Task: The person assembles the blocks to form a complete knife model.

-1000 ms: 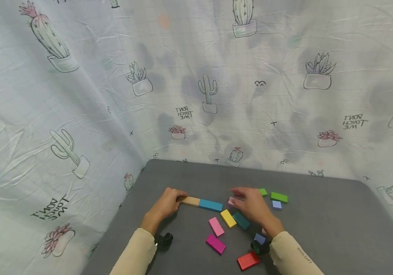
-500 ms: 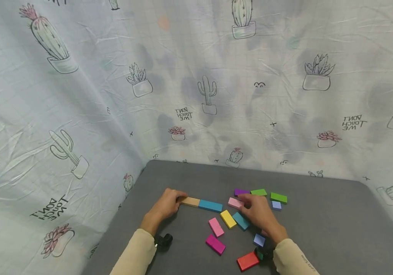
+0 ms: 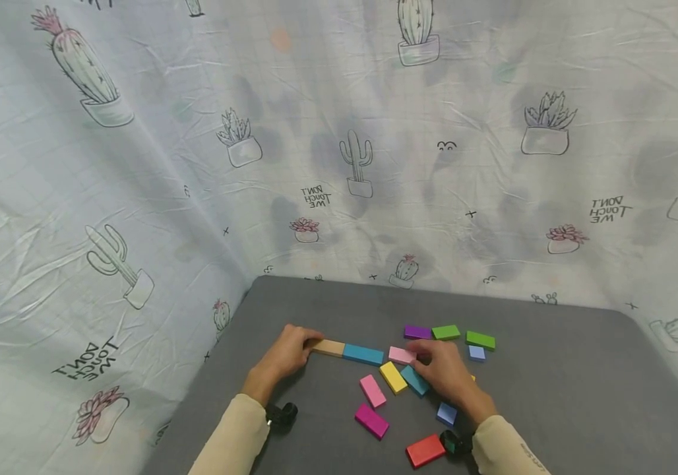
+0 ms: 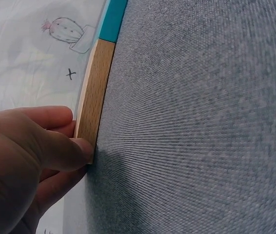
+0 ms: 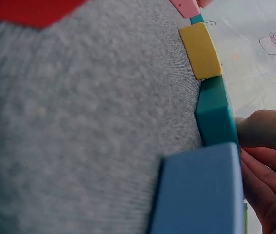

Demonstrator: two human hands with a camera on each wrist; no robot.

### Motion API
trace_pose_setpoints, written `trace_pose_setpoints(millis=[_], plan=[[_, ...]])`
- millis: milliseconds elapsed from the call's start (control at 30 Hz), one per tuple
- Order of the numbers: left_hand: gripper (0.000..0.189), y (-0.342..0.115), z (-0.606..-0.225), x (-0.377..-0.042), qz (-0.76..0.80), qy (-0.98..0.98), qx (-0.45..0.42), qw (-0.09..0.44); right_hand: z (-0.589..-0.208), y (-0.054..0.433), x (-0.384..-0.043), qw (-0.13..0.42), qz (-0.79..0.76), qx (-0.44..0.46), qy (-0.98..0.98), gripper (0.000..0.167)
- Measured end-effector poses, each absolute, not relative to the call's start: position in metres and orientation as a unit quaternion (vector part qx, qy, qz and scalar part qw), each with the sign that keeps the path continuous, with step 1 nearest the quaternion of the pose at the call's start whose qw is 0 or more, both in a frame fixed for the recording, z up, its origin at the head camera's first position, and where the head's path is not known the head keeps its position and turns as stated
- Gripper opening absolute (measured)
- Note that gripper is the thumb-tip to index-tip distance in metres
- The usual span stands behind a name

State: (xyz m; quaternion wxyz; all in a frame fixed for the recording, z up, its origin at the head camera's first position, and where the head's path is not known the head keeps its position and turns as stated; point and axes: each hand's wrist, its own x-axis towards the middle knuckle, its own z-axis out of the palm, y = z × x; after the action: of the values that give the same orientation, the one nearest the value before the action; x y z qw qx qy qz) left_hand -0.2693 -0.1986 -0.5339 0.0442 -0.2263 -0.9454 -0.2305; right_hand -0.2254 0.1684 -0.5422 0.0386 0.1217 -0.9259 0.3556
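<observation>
My left hand (image 3: 287, 349) pinches the near-left end of a plain wooden block (image 4: 97, 90), thumb on one side and fingers on the other. A blue block (image 3: 363, 355) lies end to end with it, forming a straight row. Just right of the blue block, with a small gap, is a light pink block (image 3: 400, 355). My right hand (image 3: 446, 371) holds that pink block at its right end. In the right wrist view the pink block is hidden behind a teal block (image 5: 216, 112), beside the fingers.
Close below the row lies a yellow block (image 3: 394, 377). Pink (image 3: 372, 391), magenta (image 3: 371, 421) and red (image 3: 425, 450) blocks lie nearer. Purple (image 3: 417, 332) and green (image 3: 446, 332) blocks are behind the right hand. A periwinkle block (image 3: 446, 414) sits under the right forearm's left side.
My right hand has come down from over the purple block, taken hold of the light pink block and slid it left toward the blue one. My left hand has stayed still.
</observation>
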Motion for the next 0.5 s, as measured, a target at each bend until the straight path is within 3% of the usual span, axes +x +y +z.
trace_pose_setpoints(millis=[500], plan=[[0.030, -0.1979, -0.5367, -0.2726, -0.226, -0.945, -0.230, 0.053, -0.5445, 0.1651, -0.2165, 0.030, 0.359, 0.150, -0.921, 0.037]])
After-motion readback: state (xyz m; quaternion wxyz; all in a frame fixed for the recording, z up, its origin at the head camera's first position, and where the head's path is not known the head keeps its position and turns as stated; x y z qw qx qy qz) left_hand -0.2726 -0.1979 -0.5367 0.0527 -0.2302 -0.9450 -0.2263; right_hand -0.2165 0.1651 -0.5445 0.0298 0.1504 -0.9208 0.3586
